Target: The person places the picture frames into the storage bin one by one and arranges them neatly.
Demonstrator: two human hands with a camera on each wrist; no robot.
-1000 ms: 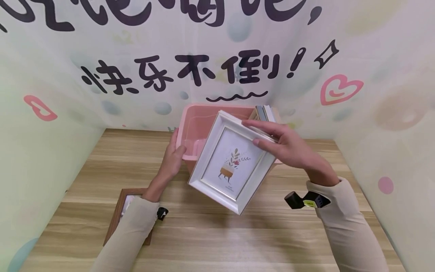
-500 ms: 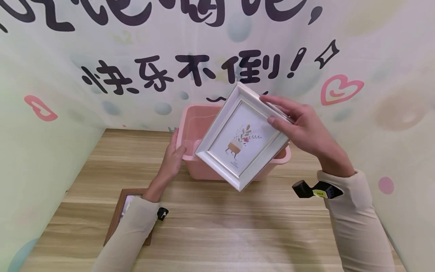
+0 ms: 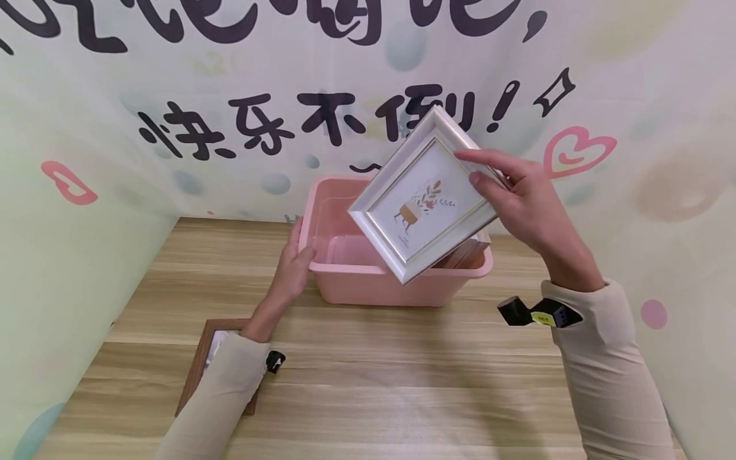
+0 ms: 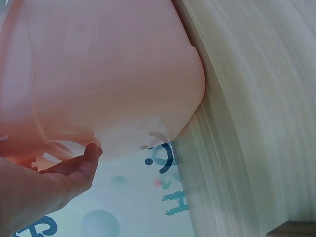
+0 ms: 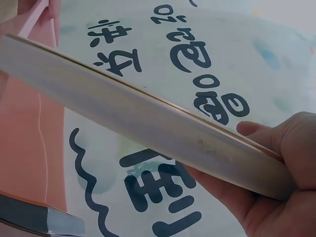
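At the back of the table, a pink plastic bin (image 3: 376, 287) has its left rim gripped by my left hand (image 3: 292, 265). The left wrist view shows fingers (image 4: 81, 170) hooked at the bin's handle opening. My right hand (image 3: 531, 201) pinches a white picture frame (image 3: 425, 207) by its right edge, thumb on the front. The frame is tilted over the bin and hides part of its inside; its picture shows a potted plant. Edge-on in the right wrist view, its side (image 5: 148, 118) crosses between thumb and fingers. Other frames (image 3: 468, 250) stand inside the bin's right end, partly covered.
A brown wooden picture frame (image 3: 198, 361) lies on the table (image 3: 368, 396) at the left, partly under my left forearm. A printed cloth backdrop (image 3: 264, 83) with black lettering rises right behind the bin, and the sides are enclosed too.
The right hand has lifted the white picture frame up and to the right, from in front of the bin to above it, tilting it further. The left hand stays on the rim.
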